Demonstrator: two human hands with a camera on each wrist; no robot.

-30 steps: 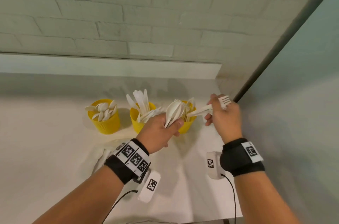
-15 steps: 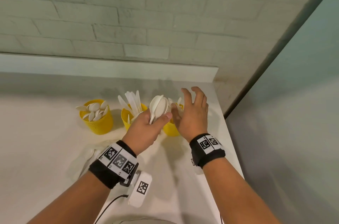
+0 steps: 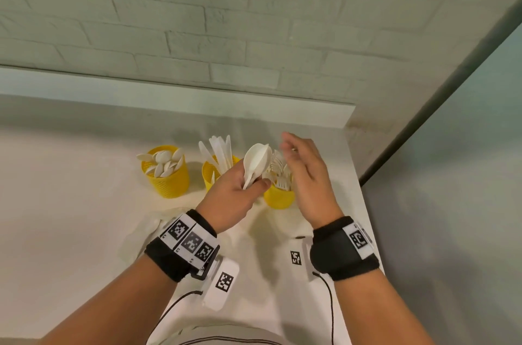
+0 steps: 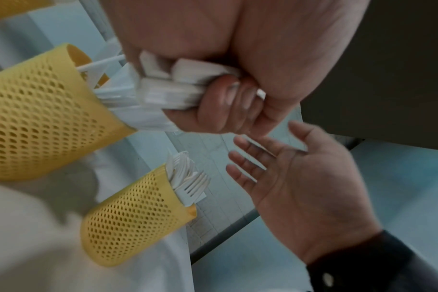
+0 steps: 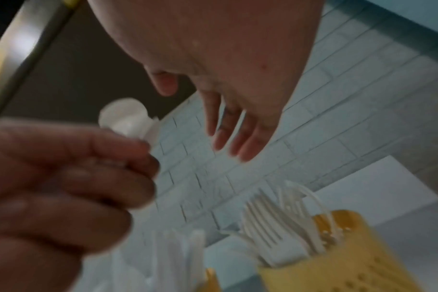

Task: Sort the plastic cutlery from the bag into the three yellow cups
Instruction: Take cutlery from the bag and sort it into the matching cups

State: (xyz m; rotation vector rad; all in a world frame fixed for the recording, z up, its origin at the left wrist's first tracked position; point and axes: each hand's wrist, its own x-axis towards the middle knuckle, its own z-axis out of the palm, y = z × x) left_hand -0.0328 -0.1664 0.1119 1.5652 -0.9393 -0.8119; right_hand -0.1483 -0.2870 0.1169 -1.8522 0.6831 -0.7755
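Three yellow mesh cups stand in a row on the white counter. The left cup (image 3: 166,175) holds spoons, the middle cup (image 3: 209,175) knives, the right cup (image 3: 278,197) forks (image 3: 279,172). My left hand (image 3: 234,195) grips a bunch of white spoons (image 3: 255,161) by the handles, bowls up, in front of the middle and right cups. The same bunch (image 4: 168,87) shows in the left wrist view. My right hand (image 3: 305,172) hovers open over the fork cup (image 5: 338,256), fingers (image 5: 228,136) straight, holding nothing.
A crumpled clear plastic bag (image 3: 141,234) lies on the counter left of my left wrist. A brick wall with a low ledge (image 3: 169,93) runs behind the cups. The counter's right edge (image 3: 364,203) is close to the fork cup.
A second ago my right hand held a fork beside the right cup; now that hand is empty and open above the fork cup. My left hand has kept its hold on the spoons.
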